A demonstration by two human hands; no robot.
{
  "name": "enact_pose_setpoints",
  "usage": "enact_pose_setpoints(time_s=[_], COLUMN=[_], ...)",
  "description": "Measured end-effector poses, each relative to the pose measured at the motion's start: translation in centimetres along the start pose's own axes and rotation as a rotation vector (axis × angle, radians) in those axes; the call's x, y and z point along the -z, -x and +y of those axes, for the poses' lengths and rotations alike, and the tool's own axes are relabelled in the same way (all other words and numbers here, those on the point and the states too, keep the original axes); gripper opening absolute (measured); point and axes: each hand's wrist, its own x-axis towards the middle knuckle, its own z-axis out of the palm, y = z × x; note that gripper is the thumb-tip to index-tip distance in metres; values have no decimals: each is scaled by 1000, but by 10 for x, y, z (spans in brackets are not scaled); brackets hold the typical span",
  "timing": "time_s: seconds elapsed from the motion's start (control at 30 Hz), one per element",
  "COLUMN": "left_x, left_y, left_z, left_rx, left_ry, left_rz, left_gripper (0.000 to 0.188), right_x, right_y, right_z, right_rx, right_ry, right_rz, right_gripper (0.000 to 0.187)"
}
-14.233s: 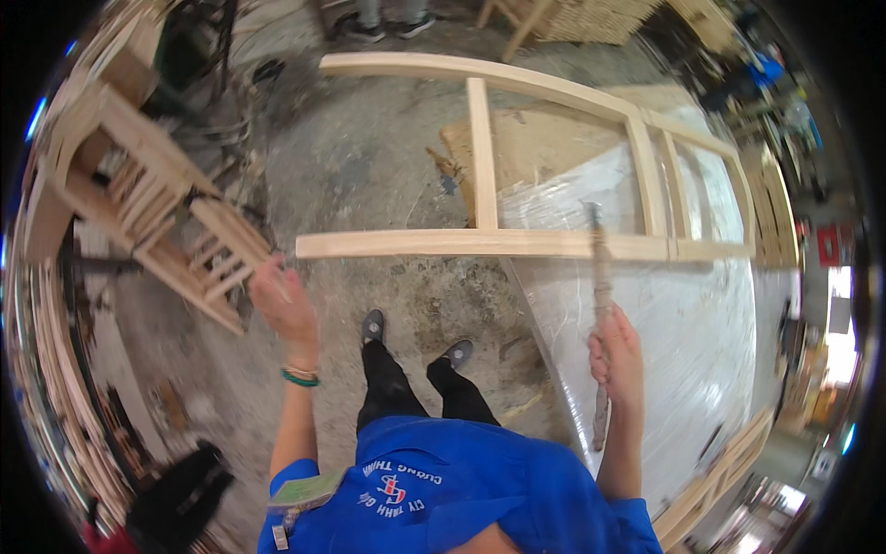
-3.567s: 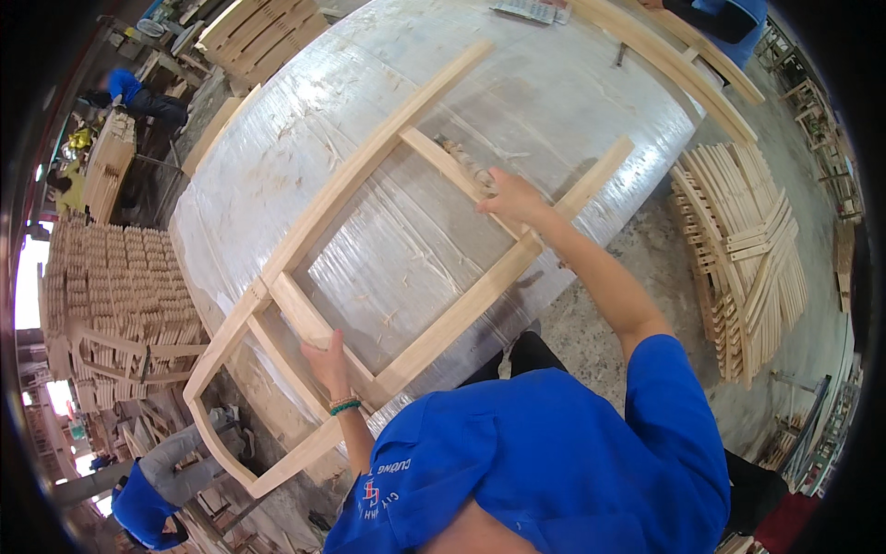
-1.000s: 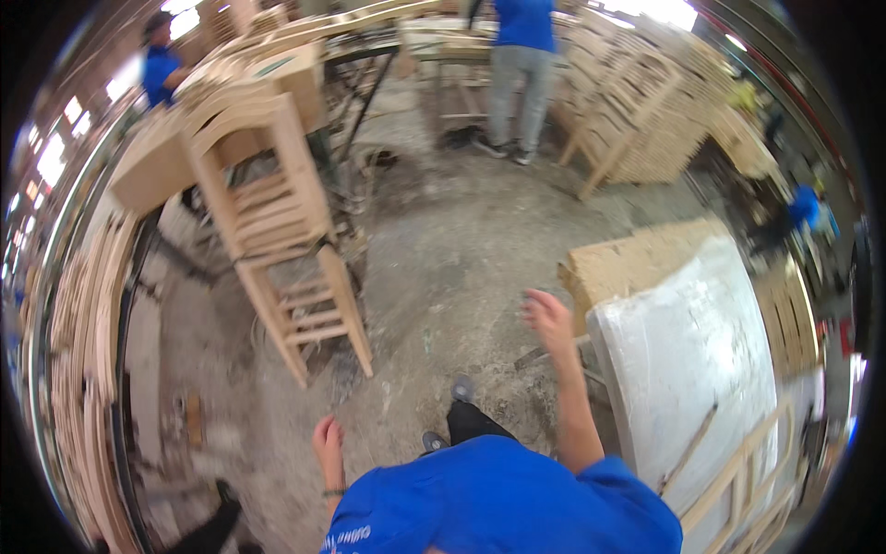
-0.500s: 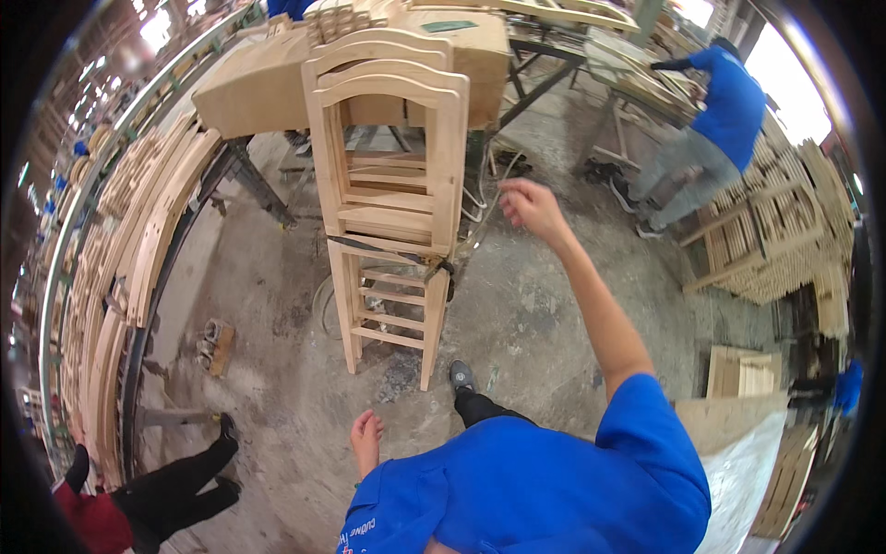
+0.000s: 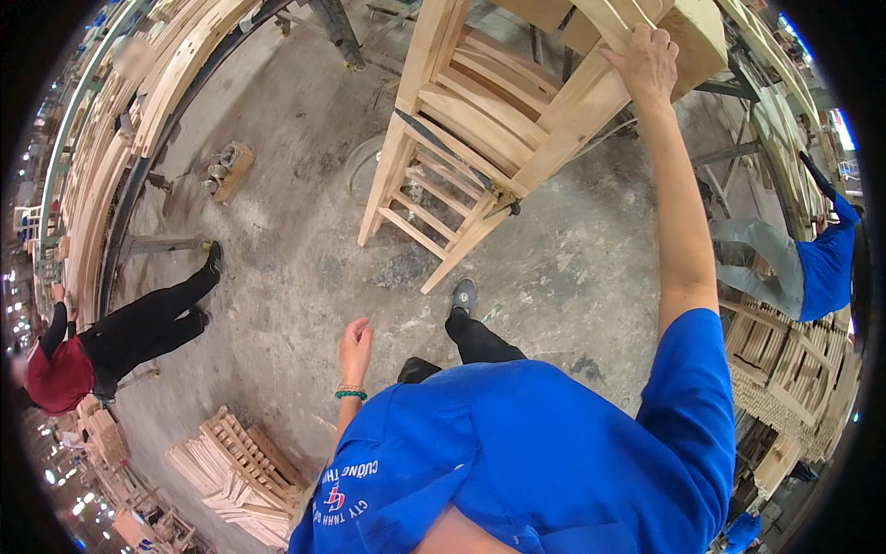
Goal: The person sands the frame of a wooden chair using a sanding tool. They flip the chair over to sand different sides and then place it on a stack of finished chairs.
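in the head view, my right hand [image 5: 646, 65] grasps the upper right side of the bound wooden frames [image 5: 591, 102], thumb spread on the wood and fingers bent over the edge; how far the fingertips wrap round, i can't tell. my right arm reaches up nearly straight.

the frames are ahead of me, slanting across the view from upper right to lower left, slats between their side boards. their lower ends point toward my feet; i can't tell whether they touch the floor [image 5: 572, 268]. a black strap [image 5: 445, 140] crosses them near the middle.

my left hand [image 5: 354, 349] holds nothing: it hangs beside my shirt [image 5: 554, 434], fingers loosely curled, well apart from the frames, a green bracelet [image 5: 351, 394] at the wrist. one shoe [image 5: 464, 295] of mine shows below the frames.

a brown box [image 5: 697, 42] is just beyond my right hand. at far left, a person in a red top [image 5: 60, 379] is by a rack of long wood [image 5: 97, 189]; at far right, a person in blue [image 5: 824, 272] bends. slatted wood [image 5: 240, 471] lies piled at lower left.
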Motion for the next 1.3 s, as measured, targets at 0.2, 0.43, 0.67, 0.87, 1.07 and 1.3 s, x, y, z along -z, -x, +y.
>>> enact_pose_setpoints(time_s=[0.2,0.43,0.67,0.87,1.07,1.3], left_x=[-35,-148,-157,-124,-80,-2], left_y=[-30,-37,-33,-90,-78,-42], left_z=[23,39,114,124,125,61], left_rx=[-51,-1,114,-126,-287,-503], left_ry=[-87,248,820,422,627,333], left_rz=[-89,-295,-252,-23,-242,30], left_gripper=[34,77,93,93,102,86], right_x=[0,161,187,229,249,281], right_y=[-9,-16,35,52,56,40], right_z=[20,-61,-91,-134,-169,-250], right_rx=[-6,143,-335,-45,-40,-515], right_ry=[-84,-795,-2024,-2019,-2081,-2154], right_rz=[-75,-646,-946,-1049,-1011,-1105], right_gripper=[50,66,59,59,56,14])
